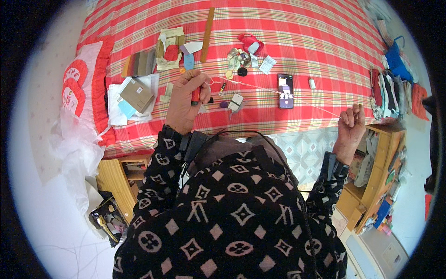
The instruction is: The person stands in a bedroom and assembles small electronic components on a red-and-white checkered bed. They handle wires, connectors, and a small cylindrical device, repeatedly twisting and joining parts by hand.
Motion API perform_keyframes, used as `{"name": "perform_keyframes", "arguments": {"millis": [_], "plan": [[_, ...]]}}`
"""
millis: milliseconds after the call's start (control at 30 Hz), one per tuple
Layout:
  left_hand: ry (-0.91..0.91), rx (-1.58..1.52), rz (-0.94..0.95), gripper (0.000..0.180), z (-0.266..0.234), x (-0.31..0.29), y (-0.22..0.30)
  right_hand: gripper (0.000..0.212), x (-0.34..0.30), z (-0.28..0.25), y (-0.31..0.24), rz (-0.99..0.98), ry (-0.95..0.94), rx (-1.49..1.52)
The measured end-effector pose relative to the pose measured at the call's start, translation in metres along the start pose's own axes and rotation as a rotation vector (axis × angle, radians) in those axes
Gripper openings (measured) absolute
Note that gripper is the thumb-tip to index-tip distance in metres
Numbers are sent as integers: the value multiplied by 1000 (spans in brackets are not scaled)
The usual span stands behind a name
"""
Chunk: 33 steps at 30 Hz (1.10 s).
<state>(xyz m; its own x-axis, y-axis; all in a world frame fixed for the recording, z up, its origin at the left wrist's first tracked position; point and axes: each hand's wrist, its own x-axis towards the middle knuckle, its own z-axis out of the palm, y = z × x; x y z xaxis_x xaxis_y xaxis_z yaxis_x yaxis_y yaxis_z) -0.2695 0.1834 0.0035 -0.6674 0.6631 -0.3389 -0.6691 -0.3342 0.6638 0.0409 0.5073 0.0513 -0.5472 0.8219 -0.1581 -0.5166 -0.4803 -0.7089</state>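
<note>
A thin white thread [263,88] runs taut across the bed between my two hands. My left hand [185,100] is closed around a small red cylinder [195,96] with a dark lower end; its kind is not clear. Beside that hand's fingertips the thread forms a loose loop. At the right, my right hand [350,128] is raised with its fingers curled in, gripping the thread's other end. Under the thread lie a small metal clip-like piece [222,87] and a phone [285,91] with its screen lit.
A red plaid cover [325,28] spreads over the bed. On it lie a wooden ruler [208,35], a cluster of small items [240,59], a white bottle [311,83], and papers with a brown box [137,94]. Folded clothes [388,90] line the right edge; wooden cabinets [378,162] stand below.
</note>
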Motion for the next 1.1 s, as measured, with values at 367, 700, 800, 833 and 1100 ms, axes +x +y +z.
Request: {"name": "perform_keyframes", "arguments": {"millis": [367,700,800,833,1100], "plan": [[38,53,8,4,-6,0,18,13,-37,-127,-26,6,468,-770],[-120,168,-118,9,32,3,11,26,-57,-153,68,247,-128,-1470],[-194,186,-151,8,52,-1,2,24,-36,-24,101,158,-363,-1204],[-219,202,-168,8,57,-1,0,24,-34,16,107,101,-489,-1087],[-285,257,-197,7,58,-10,-3,9,-43,136,146,447,-415,-675]]}}
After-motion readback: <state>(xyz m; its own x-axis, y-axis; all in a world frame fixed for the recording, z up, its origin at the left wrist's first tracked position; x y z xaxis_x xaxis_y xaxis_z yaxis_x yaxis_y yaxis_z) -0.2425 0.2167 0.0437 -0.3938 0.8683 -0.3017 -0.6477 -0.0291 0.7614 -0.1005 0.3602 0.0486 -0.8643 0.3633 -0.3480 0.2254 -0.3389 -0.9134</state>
